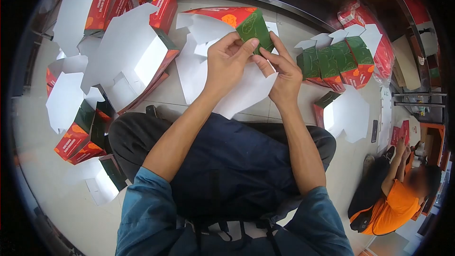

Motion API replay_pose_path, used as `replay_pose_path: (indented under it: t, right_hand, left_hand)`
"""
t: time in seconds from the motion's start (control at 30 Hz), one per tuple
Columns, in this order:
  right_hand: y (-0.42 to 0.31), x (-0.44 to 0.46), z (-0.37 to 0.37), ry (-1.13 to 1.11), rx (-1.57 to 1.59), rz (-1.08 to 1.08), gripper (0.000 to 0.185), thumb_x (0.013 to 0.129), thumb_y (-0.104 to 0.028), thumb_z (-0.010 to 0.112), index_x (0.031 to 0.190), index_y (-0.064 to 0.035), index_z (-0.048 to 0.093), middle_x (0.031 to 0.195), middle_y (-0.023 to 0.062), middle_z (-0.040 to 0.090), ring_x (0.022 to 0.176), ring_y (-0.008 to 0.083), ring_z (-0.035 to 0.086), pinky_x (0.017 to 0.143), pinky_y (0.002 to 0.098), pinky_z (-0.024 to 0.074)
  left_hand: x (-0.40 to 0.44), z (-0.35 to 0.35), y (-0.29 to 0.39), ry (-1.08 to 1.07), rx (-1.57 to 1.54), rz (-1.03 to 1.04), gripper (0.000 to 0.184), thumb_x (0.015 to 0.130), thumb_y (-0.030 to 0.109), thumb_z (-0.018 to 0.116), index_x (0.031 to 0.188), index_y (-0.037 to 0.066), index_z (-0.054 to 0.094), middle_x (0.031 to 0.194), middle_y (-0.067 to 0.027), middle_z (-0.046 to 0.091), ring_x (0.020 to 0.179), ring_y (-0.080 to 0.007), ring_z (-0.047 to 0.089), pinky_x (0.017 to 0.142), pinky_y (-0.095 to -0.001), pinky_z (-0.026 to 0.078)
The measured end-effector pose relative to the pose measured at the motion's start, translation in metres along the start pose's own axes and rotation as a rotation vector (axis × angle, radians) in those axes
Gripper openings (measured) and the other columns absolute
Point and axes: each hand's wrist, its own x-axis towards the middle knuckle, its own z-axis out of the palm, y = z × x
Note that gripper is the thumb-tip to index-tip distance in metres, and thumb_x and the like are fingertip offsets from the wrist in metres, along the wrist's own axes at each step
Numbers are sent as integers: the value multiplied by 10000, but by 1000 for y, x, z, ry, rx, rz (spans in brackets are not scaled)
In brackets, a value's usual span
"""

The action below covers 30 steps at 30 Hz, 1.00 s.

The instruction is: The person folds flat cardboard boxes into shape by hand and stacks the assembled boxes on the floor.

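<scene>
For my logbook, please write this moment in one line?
carton: partly folded, white inside; left hand: on green end; right hand: on green end

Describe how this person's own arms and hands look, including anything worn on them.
Both arms have short, plain teal-blue fabric sleeves, left and right, with the forearms uncovered below. The bare left hand and bare right hand are ungloved. No watch, bracelet or cable shows on either wrist.

Left hand point(230, 61) has the green end point(252, 24) of a red carton point(213, 13) pinched, right hand point(286, 77) is at its edge, though that one's exact grip is hard to see from over here. Part-open boxes point(121, 50) both sides, co-worker point(391, 208) in orange off right.
</scene>
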Motion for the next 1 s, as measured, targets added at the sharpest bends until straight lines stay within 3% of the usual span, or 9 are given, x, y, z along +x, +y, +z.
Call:
replay_pose_path:
  t: [0.2, 0.4, 0.47, 0.67, 0.77, 0.8, 0.83, 0.87, 1.0]
  right_hand:
    - [15, 3, -8, -77, -97, 63, 511, 704, -123, 850, 1154, -40, 623, 1444, 179, 432, 1289, 304, 478, 1026, 397, 426]
    - [8, 38, -62, -338, 630, 266, 1032, 688, -164, 851, 1483, -84, 198, 1442, 181, 365, 1340, 324, 354, 1114, 498, 294]
    - [-5, 45, -66, -303, 370, 257, 985, 715, -150, 827, 1486, -72, 219, 1425, 204, 380, 1305, 325, 399, 1075, 487, 352]
    - [6, 36, -62, -142, -94, 359, 654, 792, -32, 678, 1391, -33, 417, 1292, 188, 528, 1087, 244, 587, 848, 353, 525]
    - [6, 37, -72, -336, -151, 257, 417, 823, 20, 584, 1240, 13, 574, 1169, 146, 614, 1060, 203, 594, 852, 314, 510]
    - [3, 37, -72, -395, -159, 196, 358, 830, 36, 553, 1182, 23, 616, 1145, 139, 631, 1061, 195, 594, 858, 303, 500]
    - [-1, 37, -72, -451, -167, 135, 318, 837, 52, 521, 1124, 33, 657, 1122, 131, 647, 1062, 187, 594, 865, 292, 491]
    - [-6, 36, -72, -489, -84, 176, 300, 849, 48, 525, 1111, 25, 668, 1131, 123, 650, 1066, 193, 592, 880, 299, 481]
    - [-14, 33, -63, -488, 188, 247, 243, 886, 2, 575, 1099, -3, 692, 1189, 103, 641, 1086, 195, 579, 917, 309, 457]
  left_hand:
    - [-1, 2, -2, -51, 122, 43, 149, 903, 86, 652, 987, -35, 630, 920, -94, 664, 835, -132, 648, 704, -277, 566]
    - [-10, -6, -22, -462, 938, 536, 126, 788, 66, 614, 910, 73, 641, 868, -105, 586, 774, -298, 633, 631, -416, 523]
    - [-26, 3, -34, -750, 1332, 518, 141, 799, 110, 606, 927, 99, 664, 878, -82, 585, 831, -262, 632, 654, -404, 519]
    - [-51, 13, -58, -1081, 1341, 483, 255, 840, 141, 584, 1081, 105, 657, 925, -74, 596, 966, -249, 609, 882, -368, 473]
    - [-46, -6, -82, -736, 769, -112, 428, 914, 257, 588, 1311, 115, 515, 1174, -117, 612, 1158, -245, 565, 1008, -371, 407]
    - [-24, -12, -59, -606, 7, -599, 652, 926, 435, 585, 1435, 108, 344, 1382, -178, 494, 1268, -268, 497, 1070, -443, 359]
    - [-2, -24, -59, -403, -524, -709, 845, 902, 502, 597, 1471, 30, 188, 1356, -229, 472, 1249, -330, 487, 1048, -510, 357]
    - [6, -10, -11, -14, -553, -751, 729, 927, 454, 579, 1383, -34, 286, 1278, -225, 518, 1218, -345, 508, 1042, -501, 391]
    - [22, -35, -15, -19, -550, -642, 310, 949, 184, 566, 1170, -14, 478, 1097, -151, 600, 1098, -267, 586, 988, -413, 483]
